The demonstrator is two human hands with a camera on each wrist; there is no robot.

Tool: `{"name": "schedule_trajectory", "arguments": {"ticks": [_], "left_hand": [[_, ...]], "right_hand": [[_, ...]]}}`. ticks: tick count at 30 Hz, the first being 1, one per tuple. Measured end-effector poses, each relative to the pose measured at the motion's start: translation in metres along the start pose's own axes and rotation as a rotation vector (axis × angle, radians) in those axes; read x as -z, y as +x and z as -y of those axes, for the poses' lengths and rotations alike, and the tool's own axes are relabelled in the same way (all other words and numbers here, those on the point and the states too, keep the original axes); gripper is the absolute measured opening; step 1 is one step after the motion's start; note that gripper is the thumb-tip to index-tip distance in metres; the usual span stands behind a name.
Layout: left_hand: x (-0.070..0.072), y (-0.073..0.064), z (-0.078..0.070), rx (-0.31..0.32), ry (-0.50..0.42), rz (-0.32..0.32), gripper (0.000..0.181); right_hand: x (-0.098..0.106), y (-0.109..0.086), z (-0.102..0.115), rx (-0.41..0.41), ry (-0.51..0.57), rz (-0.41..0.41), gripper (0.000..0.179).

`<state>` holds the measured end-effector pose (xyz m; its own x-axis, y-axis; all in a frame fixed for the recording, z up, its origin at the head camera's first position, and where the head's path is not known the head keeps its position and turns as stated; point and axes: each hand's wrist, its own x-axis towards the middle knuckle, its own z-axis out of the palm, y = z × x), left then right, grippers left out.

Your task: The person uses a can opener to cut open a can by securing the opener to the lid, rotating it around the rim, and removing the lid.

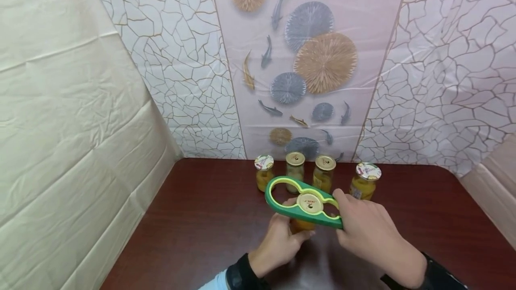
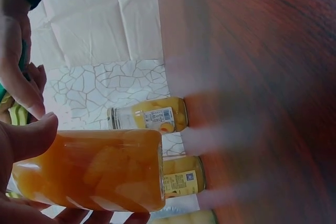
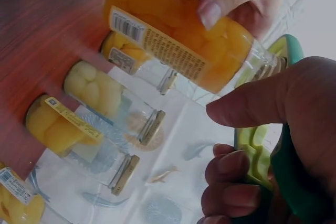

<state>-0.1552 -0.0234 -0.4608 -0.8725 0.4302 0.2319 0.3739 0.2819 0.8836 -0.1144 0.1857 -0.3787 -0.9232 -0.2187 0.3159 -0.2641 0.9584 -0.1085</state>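
Note:
My left hand [image 1: 278,243] grips a glass jar of orange fruit pieces [image 2: 100,169] around its side, thumb on one side and fingers on the other. The jar hangs above the table, its base off the surface. My right hand [image 1: 372,232] holds one end of a green jar opener [image 1: 296,212] with a lighter green inner edge. In the head view, the opener's middle ring surrounds the jar's gold lid [image 1: 309,202]. The right wrist view shows the right thumb close to the jar's neck, with the fingers curled about the opener.
Behind the hands stand several more fruit jars: a small one with a patterned lid [image 1: 264,162], two with gold lids [image 1: 295,159], and another patterned-lid jar [image 1: 364,182] to the right. The dark red-brown table [image 1: 193,218] meets a patterned cloth backdrop [image 1: 185,79].

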Motion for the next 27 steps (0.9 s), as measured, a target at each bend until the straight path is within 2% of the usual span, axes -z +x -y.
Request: {"name": "schedule_trajectory", "arguments": {"ticks": [5,10,14,19,21,24,27], "left_hand": [[0.001,0.0,0.003,0.026,-0.002,-0.002,0.066],[0.004,0.003,0.006,-0.023,-0.043,0.039,0.07],[0.012,0.009,0.015,-0.06,-0.111,0.148,0.071],[0.026,0.018,0.025,-0.052,-0.23,0.361,0.067],[0.03,0.021,0.027,-0.037,-0.246,0.437,0.063],[0.033,0.022,0.028,-0.034,-0.224,0.502,0.059],[0.033,0.021,0.029,-0.031,-0.195,0.516,0.057]], "right_hand": [[-0.005,0.0,0.001,0.005,-0.028,-0.017,0.036],[-0.009,0.001,-0.004,0.038,-0.037,-0.023,0.037],[-0.01,0.006,-0.016,0.127,-0.029,-0.026,0.041],[-0.01,0.016,-0.03,0.243,0.016,0.007,0.043],[-0.01,0.02,-0.034,0.291,0.029,0.032,0.043],[-0.011,0.023,-0.038,0.356,0.032,0.048,0.044],[-0.012,0.024,-0.041,0.394,0.022,0.045,0.045]]}}
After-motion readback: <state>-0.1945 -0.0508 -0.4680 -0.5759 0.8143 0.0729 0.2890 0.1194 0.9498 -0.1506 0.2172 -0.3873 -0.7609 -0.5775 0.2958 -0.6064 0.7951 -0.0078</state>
